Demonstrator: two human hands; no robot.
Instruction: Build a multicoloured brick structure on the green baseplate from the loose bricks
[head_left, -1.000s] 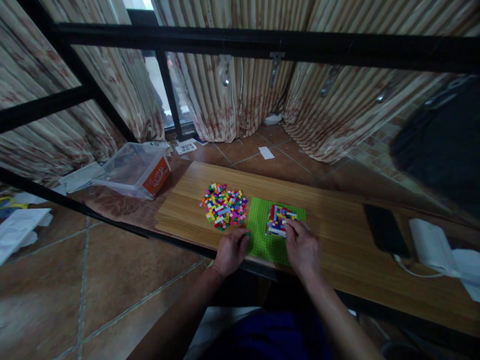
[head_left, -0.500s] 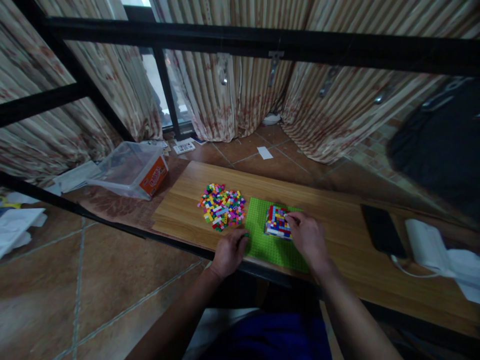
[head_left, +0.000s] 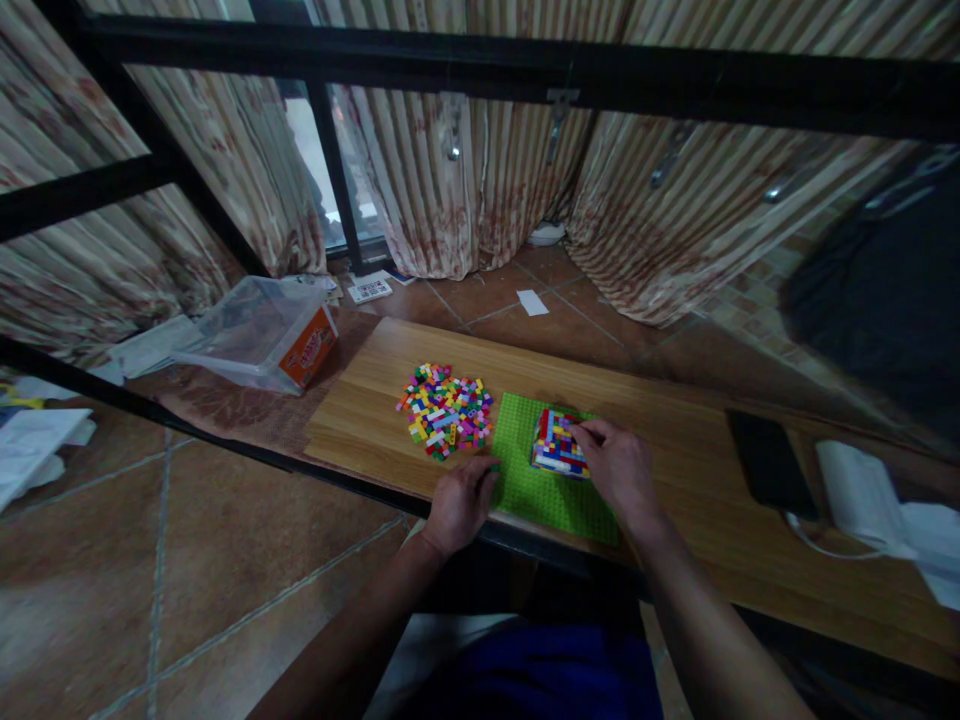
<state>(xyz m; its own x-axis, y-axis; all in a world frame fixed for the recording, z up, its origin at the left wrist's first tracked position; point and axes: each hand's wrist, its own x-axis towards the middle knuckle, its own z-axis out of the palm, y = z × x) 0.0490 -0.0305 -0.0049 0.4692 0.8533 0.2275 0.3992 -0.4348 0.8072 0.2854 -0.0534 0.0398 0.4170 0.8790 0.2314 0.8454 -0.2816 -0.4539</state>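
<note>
A green baseplate (head_left: 525,480) lies on the wooden table (head_left: 675,480) near its front edge. A small block of stacked coloured bricks (head_left: 553,443) stands on the plate. My right hand (head_left: 619,472) rests against the block's right side, fingertips pinched on its top edge. At the plate's left front corner, my left hand (head_left: 459,502) is curled shut and seems to pinch a small green piece. A pile of loose coloured bricks (head_left: 446,408) lies just left of the plate.
A clear plastic bin (head_left: 259,335) with an orange label sits off the table's left end. A black phone (head_left: 765,458) and a white device (head_left: 859,490) with a cable lie on the right. Black metal bars (head_left: 525,70) frame the view, curtains behind.
My right hand moved from the block's front edge up to its right top edge. My left hand stayed at the plate's corner.
</note>
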